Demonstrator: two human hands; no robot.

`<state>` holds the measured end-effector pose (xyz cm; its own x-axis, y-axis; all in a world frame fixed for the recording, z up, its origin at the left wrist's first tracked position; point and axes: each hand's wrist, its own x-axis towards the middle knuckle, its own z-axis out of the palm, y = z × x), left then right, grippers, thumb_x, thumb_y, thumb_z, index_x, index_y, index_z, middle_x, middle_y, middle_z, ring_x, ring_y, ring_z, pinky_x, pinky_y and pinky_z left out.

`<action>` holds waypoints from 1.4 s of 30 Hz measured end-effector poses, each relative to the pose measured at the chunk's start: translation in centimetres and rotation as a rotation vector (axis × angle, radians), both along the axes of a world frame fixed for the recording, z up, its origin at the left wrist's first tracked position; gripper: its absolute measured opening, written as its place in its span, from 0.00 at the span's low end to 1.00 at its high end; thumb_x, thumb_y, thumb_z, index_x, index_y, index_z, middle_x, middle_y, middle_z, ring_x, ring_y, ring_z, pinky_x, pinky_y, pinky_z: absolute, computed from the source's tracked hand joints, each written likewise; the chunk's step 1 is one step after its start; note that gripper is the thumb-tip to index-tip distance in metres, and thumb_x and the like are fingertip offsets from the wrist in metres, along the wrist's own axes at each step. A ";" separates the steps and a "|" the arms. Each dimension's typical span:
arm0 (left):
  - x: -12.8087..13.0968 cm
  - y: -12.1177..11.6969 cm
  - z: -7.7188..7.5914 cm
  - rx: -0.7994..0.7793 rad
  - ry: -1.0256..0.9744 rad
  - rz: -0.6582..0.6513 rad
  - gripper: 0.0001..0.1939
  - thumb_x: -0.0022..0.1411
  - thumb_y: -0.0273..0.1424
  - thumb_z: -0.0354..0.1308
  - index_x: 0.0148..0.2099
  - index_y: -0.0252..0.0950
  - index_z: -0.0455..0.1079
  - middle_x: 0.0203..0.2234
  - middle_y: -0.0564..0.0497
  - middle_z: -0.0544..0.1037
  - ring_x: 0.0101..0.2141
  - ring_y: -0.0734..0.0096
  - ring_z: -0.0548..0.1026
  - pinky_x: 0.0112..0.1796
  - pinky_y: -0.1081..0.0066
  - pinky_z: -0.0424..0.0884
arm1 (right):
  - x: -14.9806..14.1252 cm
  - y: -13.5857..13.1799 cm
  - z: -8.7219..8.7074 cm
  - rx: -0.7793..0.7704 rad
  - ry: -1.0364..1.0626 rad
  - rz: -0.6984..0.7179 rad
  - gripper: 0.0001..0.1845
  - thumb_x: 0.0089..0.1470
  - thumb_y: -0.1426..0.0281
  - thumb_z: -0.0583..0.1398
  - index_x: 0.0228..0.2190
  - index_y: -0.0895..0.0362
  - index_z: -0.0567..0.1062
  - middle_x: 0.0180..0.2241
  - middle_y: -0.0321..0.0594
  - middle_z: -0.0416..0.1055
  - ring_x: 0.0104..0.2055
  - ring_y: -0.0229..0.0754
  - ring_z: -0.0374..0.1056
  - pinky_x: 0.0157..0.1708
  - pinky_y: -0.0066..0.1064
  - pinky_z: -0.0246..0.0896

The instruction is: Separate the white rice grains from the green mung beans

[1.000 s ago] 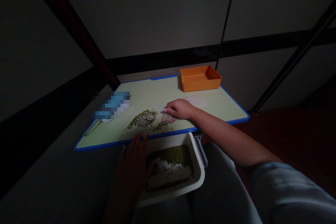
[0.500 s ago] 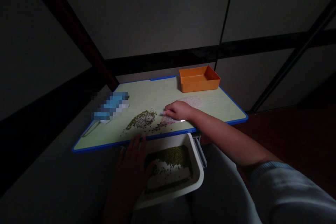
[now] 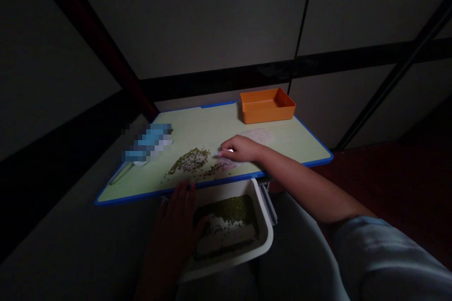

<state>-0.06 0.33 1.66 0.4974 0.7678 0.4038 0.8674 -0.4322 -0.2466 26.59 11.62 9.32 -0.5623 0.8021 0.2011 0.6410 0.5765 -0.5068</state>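
The right hand (image 3: pixel 240 149) curls over the table (image 3: pixel 208 122), by the little green beans (image 3: pixel 182 163); I can't tell if it's pinching any. The left hand (image 3: pixel 176 218) lies with straight fingers at the white tub (image 3: pixel 267 229). The blue thing (image 3: pixel 153 136) is too blurry to read.

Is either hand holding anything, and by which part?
The left hand lies over the left side of the white tub; grip unclear. The right hand is curled over the board; whether it pinches anything cannot be told.
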 end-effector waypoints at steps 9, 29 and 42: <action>0.2 0.0 0.0 0.019 0.000 -0.001 0.40 0.63 0.50 0.38 0.69 0.32 0.36 0.64 0.35 0.59 0.63 0.49 0.60 0.55 0.49 0.62 | -0.2 -0.3 0.0 0.051 -0.086 -0.045 0.20 0.61 0.61 0.53 0.21 0.58 0.68 0.19 0.30 0.56 0.23 0.33 0.49 0.26 0.28 0.37; 0.1 0.1 -0.3 0.012 -0.026 0.002 0.40 0.63 0.51 0.38 0.69 0.33 0.36 0.64 0.34 0.59 0.63 0.48 0.60 0.55 0.48 0.61 | -0.6 -0.6 0.1 0.077 -0.169 -0.044 0.21 0.61 0.60 0.53 0.24 0.58 0.74 0.21 0.35 0.66 0.24 0.34 0.51 0.27 0.30 0.39; 0.1 -0.2 0.3 -0.005 -0.001 -0.006 0.39 0.63 0.49 0.40 0.69 0.33 0.36 0.65 0.36 0.58 0.63 0.49 0.60 0.55 0.48 0.61 | -0.6 -0.5 0.3 0.164 -0.306 -0.168 0.24 0.63 0.56 0.49 0.30 0.56 0.78 0.29 0.42 0.75 0.29 0.39 0.62 0.27 0.31 0.37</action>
